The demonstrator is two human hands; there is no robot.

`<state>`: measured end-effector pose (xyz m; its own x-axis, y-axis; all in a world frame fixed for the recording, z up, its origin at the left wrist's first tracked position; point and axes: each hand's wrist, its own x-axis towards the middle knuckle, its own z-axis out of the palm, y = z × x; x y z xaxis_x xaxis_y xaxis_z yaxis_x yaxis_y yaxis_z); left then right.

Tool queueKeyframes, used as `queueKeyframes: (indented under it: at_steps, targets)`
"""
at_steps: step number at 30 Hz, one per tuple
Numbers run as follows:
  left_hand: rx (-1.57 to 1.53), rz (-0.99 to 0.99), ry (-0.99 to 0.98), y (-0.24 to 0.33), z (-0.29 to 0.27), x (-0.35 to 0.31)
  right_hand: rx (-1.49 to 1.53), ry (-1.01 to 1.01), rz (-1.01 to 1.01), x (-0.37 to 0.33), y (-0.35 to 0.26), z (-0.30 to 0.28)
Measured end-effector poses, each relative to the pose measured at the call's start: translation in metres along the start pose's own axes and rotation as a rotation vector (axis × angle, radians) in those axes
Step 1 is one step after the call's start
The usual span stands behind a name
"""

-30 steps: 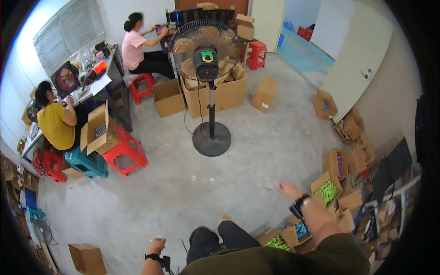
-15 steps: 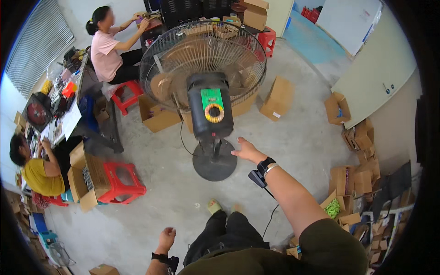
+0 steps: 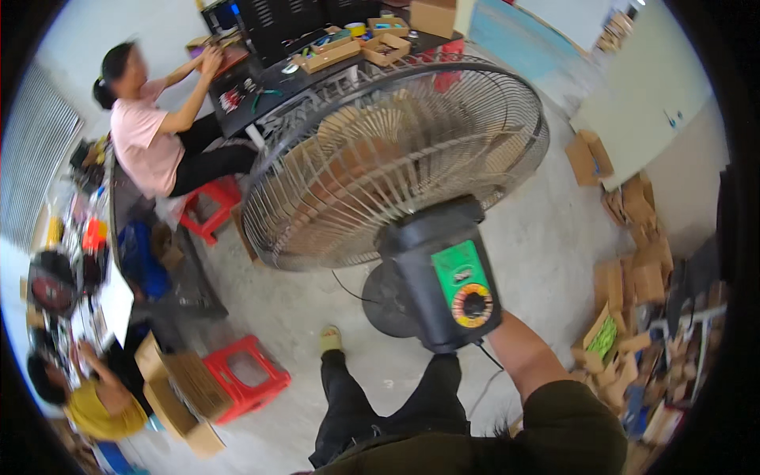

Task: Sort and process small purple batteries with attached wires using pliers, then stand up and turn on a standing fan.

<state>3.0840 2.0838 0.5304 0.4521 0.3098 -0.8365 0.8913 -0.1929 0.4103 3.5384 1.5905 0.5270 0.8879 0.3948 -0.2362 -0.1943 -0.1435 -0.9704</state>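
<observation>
A large black pedestal fan [image 3: 348, 182] with a wire cage stands right in front of me. Its motor housing [image 3: 419, 269] carries a green label with a round multicoloured ring. My right forearm [image 3: 526, 352] reaches up to the housing's lower right. The right hand itself is hidden behind the housing, so I cannot see its fingers or what they touch. The round black base [image 3: 389, 305] rests on the floor between my feet and the cage. My left hand is out of view.
One person in pink [image 3: 146, 142] works at a black table [image 3: 237, 119] with small cardboard trays. Another in yellow [image 3: 103, 404] sits at the left bench. Red stools [image 3: 249, 380], an open carton [image 3: 186, 392] and several boxes [image 3: 633, 277] along the right wall surround the floor.
The fan now appears closer and larger, its cage tilted in view. My right hand has gone from open beside the stand to behind the motor housing. My left hand has left the view.
</observation>
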Motion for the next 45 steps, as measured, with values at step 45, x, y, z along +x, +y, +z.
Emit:
queueKeyframes:
  at_steps: [45]
  targets:
    - [0.736,-0.016,-0.759,0.359,-0.174,0.359,0.000,2.000,0.639,-0.221,0.086,0.322]
